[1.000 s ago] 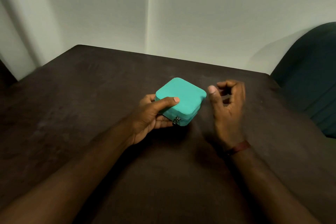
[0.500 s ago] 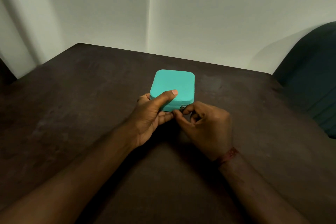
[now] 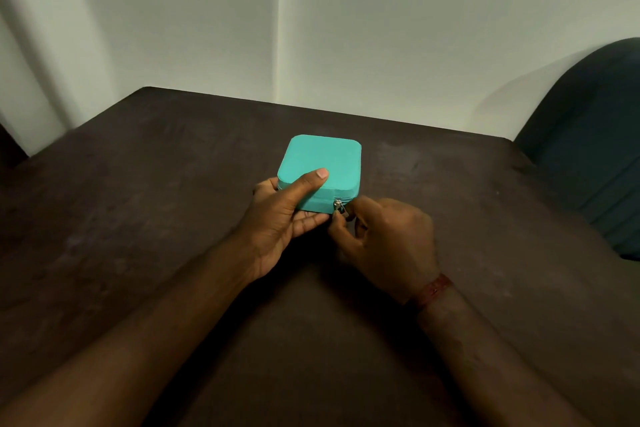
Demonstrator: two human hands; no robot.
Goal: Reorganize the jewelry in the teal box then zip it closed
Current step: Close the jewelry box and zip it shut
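Head view: if I tug the zipper pull (image 3: 339, 207) too hard, I judge the box (image 3: 322, 159) could twist out of my left hand (image 3: 284, 218) or skid on the table (image 3: 138, 201). That hand cups its near left corner, thumb pressed on the lid. My right hand (image 3: 384, 236) pinches the pull at the near right corner.

I can read nothing here. No word, brand, number or sign shows on the teal box (image 3: 322, 163), the band (image 3: 433, 289) on my wrist or the table (image 3: 138, 218); the zipper pull (image 3: 340, 209) is too small to tell.
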